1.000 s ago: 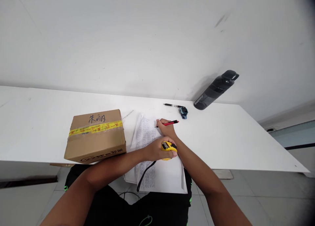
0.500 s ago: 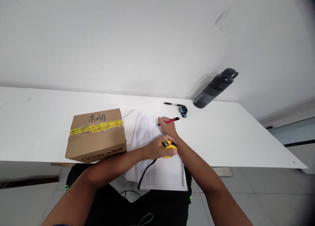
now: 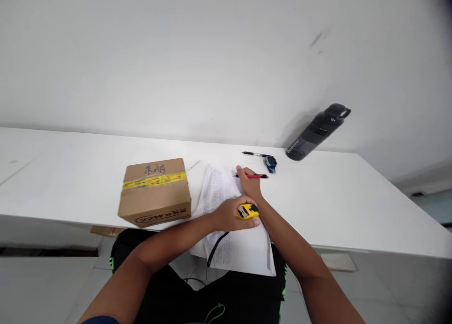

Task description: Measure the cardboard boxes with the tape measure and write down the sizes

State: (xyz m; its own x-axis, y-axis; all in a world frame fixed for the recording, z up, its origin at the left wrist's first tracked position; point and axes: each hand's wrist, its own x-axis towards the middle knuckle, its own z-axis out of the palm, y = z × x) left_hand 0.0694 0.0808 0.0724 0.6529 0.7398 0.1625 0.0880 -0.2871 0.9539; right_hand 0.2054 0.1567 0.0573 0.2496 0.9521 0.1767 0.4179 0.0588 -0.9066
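Note:
My left hand [image 3: 231, 214] is wrapped round a yellow and black tape measure [image 3: 247, 211], whose dark wrist strap [image 3: 218, 247] hangs down over the paper. Between the fingers of my right hand [image 3: 250, 182] is a red and black pen [image 3: 257, 176], lying nearly level, its tip pointing left. Both hands rest over sheets of paper [image 3: 247, 255] with dense writing on their left part; the lower end of the sheets hangs past the table edge. My left hand lies close by my right wrist.
Left of the paper stands a taped cardboard box [image 3: 155, 194] at the table's front edge. Behind my right hand lie a black pen [image 3: 256, 154] and a blue-black watch [image 3: 270, 163]. A dark bottle [image 3: 316, 132] stands farther right on the white table [image 3: 335, 201], near the wall [image 3: 176, 69].
The view has shifted, so the box, bottle and table appear farther right. The tape measure has turned a little in my left hand. The red pen lies more level in my right hand.

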